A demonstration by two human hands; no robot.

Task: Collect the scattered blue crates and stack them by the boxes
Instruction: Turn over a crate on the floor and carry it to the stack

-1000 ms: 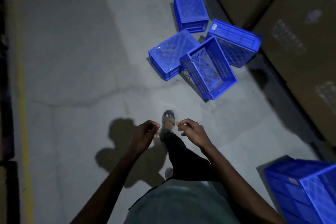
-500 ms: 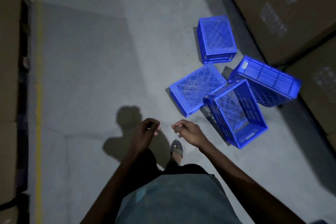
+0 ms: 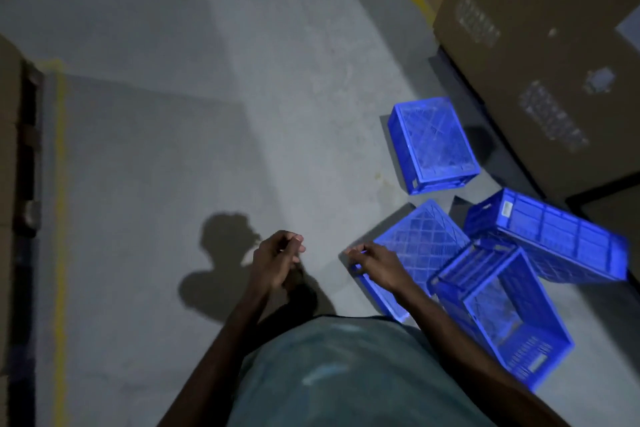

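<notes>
Four blue crates on the concrete floor (image 3: 173, 149), clustered on the person's right, just beside the cardboard boxes (image 3: 536, 45). None stacked yet.

- far crate (image 3: 433, 146): bottom up, flat on the floor, apart from the other three. Long axis points away from the person, roughly along the box face.
- middle crate (image 3: 422, 246): bottom up, lattice base showing. Long axis diagonal, near-left to far-right.
- near crate (image 3: 502, 315): opening faces up toward the head camera and it sits tilted. Long axis far-left to near-right, with its far end up against the middle and right crates.
- right crate (image 3: 550, 236): tipped on its side, ribbed long wall up, white label near the far-left end. Long axis far-left to near-right, closest to the boxes.

Left hand (image 3: 277, 260): fingers loosely curled, holding nothing, over bare floor. Right hand (image 3: 377, 263): same loose curl, nothing gripped. It overlaps the near-left corner of the middle crate in view; can't tell if it touches.

Yellow line (image 3: 60, 218) runs down the left side. The person's shadow (image 3: 225, 253) lies just left of the hands.
</notes>
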